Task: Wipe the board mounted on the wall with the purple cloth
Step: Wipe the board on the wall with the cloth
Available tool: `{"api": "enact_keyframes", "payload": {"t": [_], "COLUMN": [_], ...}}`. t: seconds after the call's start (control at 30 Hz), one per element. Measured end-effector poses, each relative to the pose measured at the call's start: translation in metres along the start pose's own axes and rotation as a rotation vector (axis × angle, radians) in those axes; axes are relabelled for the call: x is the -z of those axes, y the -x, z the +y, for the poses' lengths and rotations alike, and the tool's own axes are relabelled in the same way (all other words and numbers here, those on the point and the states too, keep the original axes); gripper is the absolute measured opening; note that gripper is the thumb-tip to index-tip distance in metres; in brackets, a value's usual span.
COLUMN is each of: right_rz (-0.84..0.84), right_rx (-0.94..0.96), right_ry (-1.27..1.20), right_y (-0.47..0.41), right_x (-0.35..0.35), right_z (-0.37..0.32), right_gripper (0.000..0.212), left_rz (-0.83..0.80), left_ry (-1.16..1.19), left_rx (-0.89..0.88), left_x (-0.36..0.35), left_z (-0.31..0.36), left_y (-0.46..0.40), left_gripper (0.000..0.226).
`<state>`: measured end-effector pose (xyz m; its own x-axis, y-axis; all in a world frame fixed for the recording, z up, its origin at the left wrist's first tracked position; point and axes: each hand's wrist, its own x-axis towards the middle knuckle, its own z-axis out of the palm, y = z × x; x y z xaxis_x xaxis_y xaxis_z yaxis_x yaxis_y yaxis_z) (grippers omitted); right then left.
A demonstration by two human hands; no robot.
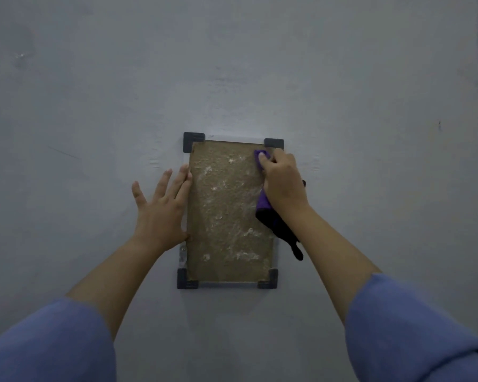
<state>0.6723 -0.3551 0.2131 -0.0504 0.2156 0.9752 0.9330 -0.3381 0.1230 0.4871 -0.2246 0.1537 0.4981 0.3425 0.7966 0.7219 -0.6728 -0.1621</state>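
The right hand [283, 179] curls round a purple cloth [262, 201] and presses a bunched bit of it against the upper right corner of the board [229, 213], just below the black bracket [273, 143] there. A fold of cloth shows above the knuckles, and the rest hangs below the wrist along the board's right edge, its tail looking nearly black in the dim light.

The left hand [160, 206] lies flat and wide, fingers [174, 181] straight and spread, on the wall [94, 106] at the board's left edge. The fingertips and the thumb side touch that edge about halfway up; it holds nothing.

The board sits at the centre of the frame, upright and taller than wide, with a rough brownish face flecked with pale whitish patches. Black brackets clasp all four corners: upper left [193, 142], lower left [186, 279] and lower right [268, 279]. A small metal fitting [182, 255] shows on the left side just above the lower left bracket.

Both forearms reach up from the lower corners of the frame, with blue sleeves [50, 346] pushed back toward the elbows. The wall is plain grey, with faint scuffs.
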Motion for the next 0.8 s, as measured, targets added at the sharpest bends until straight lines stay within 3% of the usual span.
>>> {"api": "enact_keyframes", "payload": {"t": [0.17,0.27,0.4,0.63,0.8], "right_rz": [-0.115,-0.069,-0.005,-0.116,0.017], "right_rx": [0.217,0.162,0.036,0.278,0.031], "right_ry": [0.048,0.076,0.043,0.039,-0.026], "right_y": [0.031,0.012,0.001,0.027,0.004], "right_x": [0.003,0.007,-0.005,0.001,-0.005], "right_z": [0.002,0.014,0.006,0.015,0.018], "right_gripper": [0.034,0.028,0.036,0.037,0.043], "left_rz": [-0.004,-0.015,-0.024,-0.03,-0.028], "left_ry": [0.025,0.021,-0.002,0.018,-0.008], "left_rx": [-0.025,-0.043,-0.022,-0.038,-0.033], "left_x": [0.003,0.003,0.001,0.001,-0.004], "left_z": [-0.005,-0.009,-0.004,-0.007,-0.009], "left_y": [0.0,0.001,0.001,0.001,0.0], "left_gripper": [0.122,0.126,0.125,0.135,0.138]}}
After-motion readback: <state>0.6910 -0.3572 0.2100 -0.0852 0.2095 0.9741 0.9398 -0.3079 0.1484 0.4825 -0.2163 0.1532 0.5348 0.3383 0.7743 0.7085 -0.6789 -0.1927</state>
